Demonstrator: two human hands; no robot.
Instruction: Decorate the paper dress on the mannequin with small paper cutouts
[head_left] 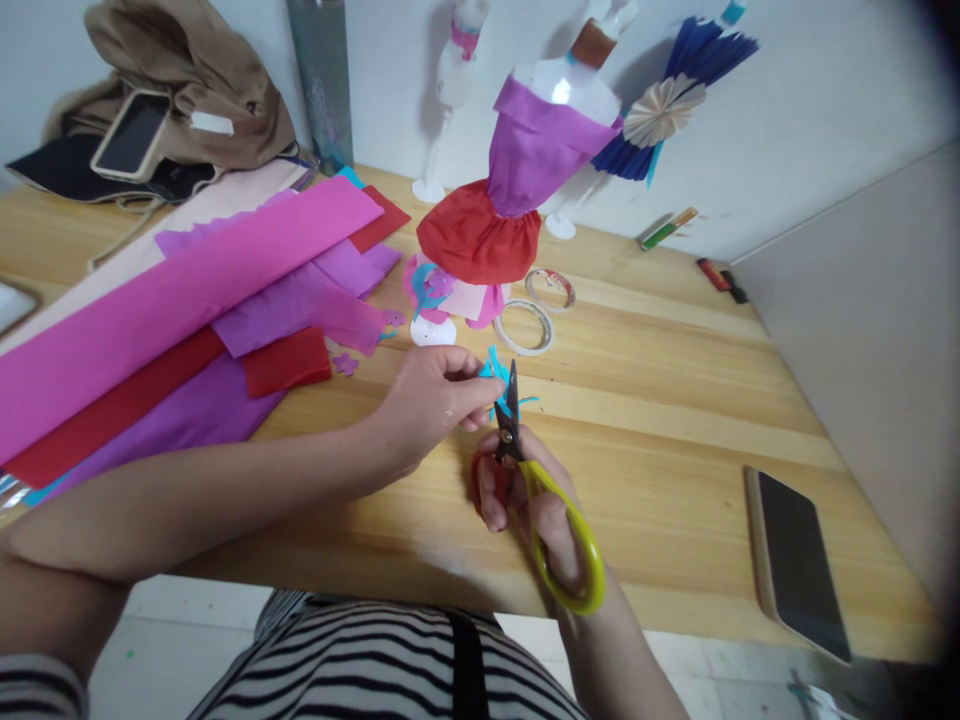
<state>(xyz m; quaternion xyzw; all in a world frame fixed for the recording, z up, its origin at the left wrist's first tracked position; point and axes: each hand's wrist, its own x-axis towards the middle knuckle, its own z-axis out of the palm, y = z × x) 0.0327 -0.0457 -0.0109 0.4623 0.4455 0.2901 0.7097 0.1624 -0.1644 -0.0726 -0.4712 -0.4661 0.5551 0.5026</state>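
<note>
My left hand (435,405) pinches a small piece of bright blue paper (492,372) between thumb and fingers, above the table. My right hand (551,500) grips scissors (592,560) with one yellow and one red handle, fingers through the loops. The dark blades stand slightly apart, with the blue paper at them; whether it lies between them I cannot tell exactly. A thin blue strip (529,399) shows just right of the blades. Beyond my hands stands a small dress form in a purple paper top (544,145) and a red gathered paper skirt (480,235).
Two tape rolls (525,328) lie behind the scissors. Pink, purple and red paper sheets (202,290) spread over the left side. A phone (799,560) lies at the right front. A bottle (322,85), a brown bag (195,80) and a blue paper fan dress (701,60) line the wall.
</note>
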